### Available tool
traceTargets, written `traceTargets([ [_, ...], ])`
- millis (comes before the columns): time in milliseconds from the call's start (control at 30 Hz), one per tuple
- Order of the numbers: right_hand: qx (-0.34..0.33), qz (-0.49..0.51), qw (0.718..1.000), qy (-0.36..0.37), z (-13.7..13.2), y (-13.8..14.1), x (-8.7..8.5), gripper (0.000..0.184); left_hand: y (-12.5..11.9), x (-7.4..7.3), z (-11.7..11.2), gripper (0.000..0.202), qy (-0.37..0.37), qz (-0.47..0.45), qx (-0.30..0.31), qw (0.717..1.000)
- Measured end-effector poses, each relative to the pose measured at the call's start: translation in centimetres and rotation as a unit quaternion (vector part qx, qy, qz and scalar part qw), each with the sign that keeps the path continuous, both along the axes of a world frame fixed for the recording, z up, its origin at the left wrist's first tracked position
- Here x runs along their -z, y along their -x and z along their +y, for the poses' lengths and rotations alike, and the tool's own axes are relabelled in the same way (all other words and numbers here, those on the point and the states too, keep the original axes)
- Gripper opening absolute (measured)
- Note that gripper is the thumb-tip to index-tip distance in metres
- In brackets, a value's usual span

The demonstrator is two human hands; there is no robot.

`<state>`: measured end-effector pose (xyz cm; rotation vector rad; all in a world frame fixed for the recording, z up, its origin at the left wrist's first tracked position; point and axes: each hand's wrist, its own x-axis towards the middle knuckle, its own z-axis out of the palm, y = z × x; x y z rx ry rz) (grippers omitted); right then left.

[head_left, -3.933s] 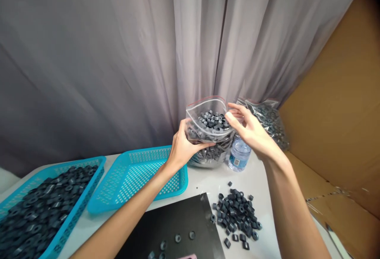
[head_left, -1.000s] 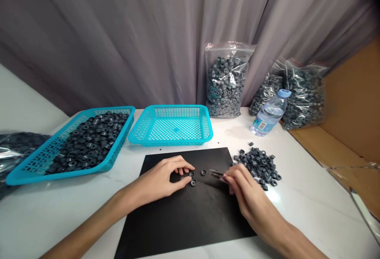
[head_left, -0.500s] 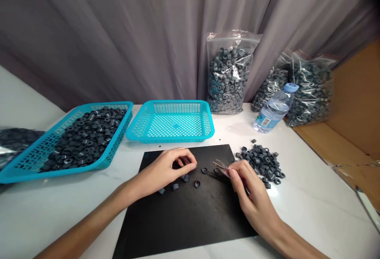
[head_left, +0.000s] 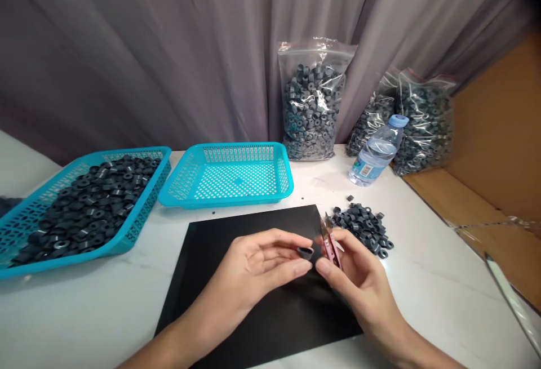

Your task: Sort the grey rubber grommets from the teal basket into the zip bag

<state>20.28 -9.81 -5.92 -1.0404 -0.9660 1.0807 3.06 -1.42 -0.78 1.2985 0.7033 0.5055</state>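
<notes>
My left hand [head_left: 257, 265] is raised over the black mat [head_left: 220, 239] and pinches a small dark grey ring [head_left: 305, 252] between thumb and fingers. My right hand [head_left: 359, 279] is closed around pink thread snips [head_left: 329, 242], whose blades point up beside the ring. A loose pile of the same rings [head_left: 361, 228] lies on the white table just right of the mat.
Two turquoise baskets stand behind the mat: the left basket [head_left: 127, 234] holds many rings, the middle basket [head_left: 253, 152] holds none. Clear bags of rings [head_left: 310, 104] and a water bottle [head_left: 374, 155] lean against the grey curtain. A cardboard wall [head_left: 499, 132] closes the right side.
My left hand has lifted one ring off the mat. My right hand has turned the snips upright and brought them close to it. The view has shifted slightly to the right.
</notes>
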Motion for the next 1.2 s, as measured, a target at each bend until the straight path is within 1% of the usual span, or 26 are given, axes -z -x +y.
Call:
traceTargets([
  [167, -0.024, 0.058, 0.998, 0.007, 0.0, -0.3, -0.4, 0.020, -0.5, 0.3, -0.3, 0.026, 0.010, -0.021, -0.021, 1.000],
  [300, -0.054, 0.083, 0.995, 0.011, 0.0, -0.3, -0.3, 0.018, -0.7, 0.3, -0.6, 0.023, 0.020, -0.018, -0.021, 0.999],
  [500, -0.053, 0.122, 0.991, 0.002, 0.1, 0.1, -0.6, 0.022, -0.7, -0.1, -0.9, 0.023, 0.040, -0.030, -0.004, 0.999],
  [633, -0.054, 0.131, 0.990, 0.010, -0.1, 0.0, -0.5, 0.024, -0.6, -0.7, -1.1, 0.027, 0.039, -0.010, -0.015, 0.999],
  [733, -0.050, 0.122, 0.991, 0.008, -0.4, -0.1, -0.6, 0.026, -0.5, -0.9, -1.1, 0.028, 0.024, -0.001, -0.017, 1.000],
  [900, -0.057, 0.105, 0.993, 0.019, -0.5, -0.3, -0.9, 0.023, -0.4, -0.7, -1.2, 0.028, -0.018, 0.011, -0.018, 1.000],
  [1100, -0.106, 0.156, 0.982, 0.025, -0.1, -0.4, -0.7, 0.021, -0.8, -0.6, -1.9, 0.024, -0.054, 0.007, -0.040, 0.998],
  [1200, -0.117, 0.170, 0.978, 0.028, -0.1, -0.4, -0.6, 0.021, -0.9, -0.6, -2.0, 0.023, -0.045, 0.007, -0.053, 0.998],
])
